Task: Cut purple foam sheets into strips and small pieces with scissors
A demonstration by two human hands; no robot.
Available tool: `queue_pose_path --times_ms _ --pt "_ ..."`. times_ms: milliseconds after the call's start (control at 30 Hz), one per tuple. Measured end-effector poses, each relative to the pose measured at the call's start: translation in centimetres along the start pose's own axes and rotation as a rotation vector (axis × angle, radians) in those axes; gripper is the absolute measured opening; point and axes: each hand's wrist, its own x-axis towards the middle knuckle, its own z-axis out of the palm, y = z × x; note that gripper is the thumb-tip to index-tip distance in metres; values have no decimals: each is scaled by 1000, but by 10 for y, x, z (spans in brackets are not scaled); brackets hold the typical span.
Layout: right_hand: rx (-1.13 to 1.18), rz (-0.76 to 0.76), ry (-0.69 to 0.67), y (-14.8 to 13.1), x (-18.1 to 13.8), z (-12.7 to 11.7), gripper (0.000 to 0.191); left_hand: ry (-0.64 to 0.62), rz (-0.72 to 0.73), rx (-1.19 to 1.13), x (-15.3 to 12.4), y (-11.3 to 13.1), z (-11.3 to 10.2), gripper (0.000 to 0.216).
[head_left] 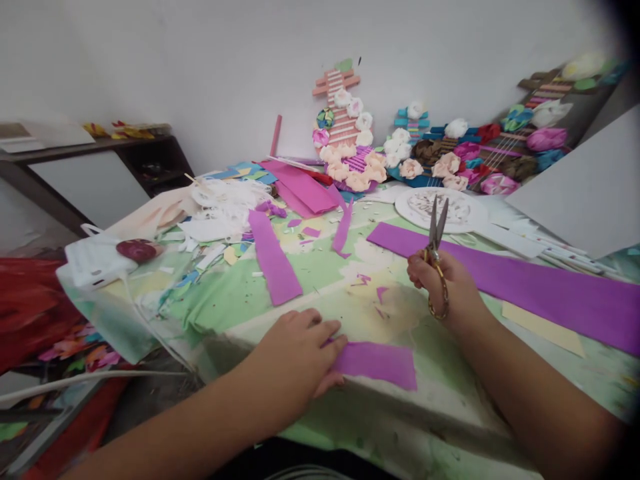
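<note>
At the near edge of the table, my left hand [300, 353] grips one end of a short piece of purple crepe paper [377, 363], fingers on top and thumb at its lower edge. My right hand [453, 287], raised over the table to the right, is closed around the gold-and-dark handles of a pair of scissors [437, 233]. The blades point up, slightly apart, with no paper between them. Beyond my left hand lies another purple strip [275, 260]. A long folded purple strip [540, 283] stretches behind my right hand.
Small purple scraps [381, 293] lie on the green-and-white tablecloth [215, 300]. White shredded paper [225, 203] is heaped at the back left, near a white power adapter [97, 260] with a cord. Flower-decorated crafts [345, 127] lean against the wall. A white round fan shape [415, 207] lies behind the scissors.
</note>
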Motion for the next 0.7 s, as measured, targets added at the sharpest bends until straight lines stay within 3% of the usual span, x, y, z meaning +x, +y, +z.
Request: queue_pose_path --times_ms 133,333,400,467,567,633,700 --pt "-109 -29 -43 0 -1 1 28 61 42 119 -8 6 3 22" --pt "-688 -13 -73 0 7 -6 26 323 76 -114 -6 -16 -26 21" --pt "-784 65 -79 0 11 -11 28 476 -23 -277 5 -31 -36 22" --pt "-834 153 -114 -1 13 -15 34 588 -266 -584 21 -45 -43 23" --pt "-893 220 -185 -4 13 -19 45 536 -549 -1048 49 -58 -46 21" --pt "-936 198 -188 -5 11 -20 47 443 -619 -1273 65 -60 -45 21" --pt "-988 116 -109 -6 9 -20 46 347 -640 -1440 79 -58 -41 17"
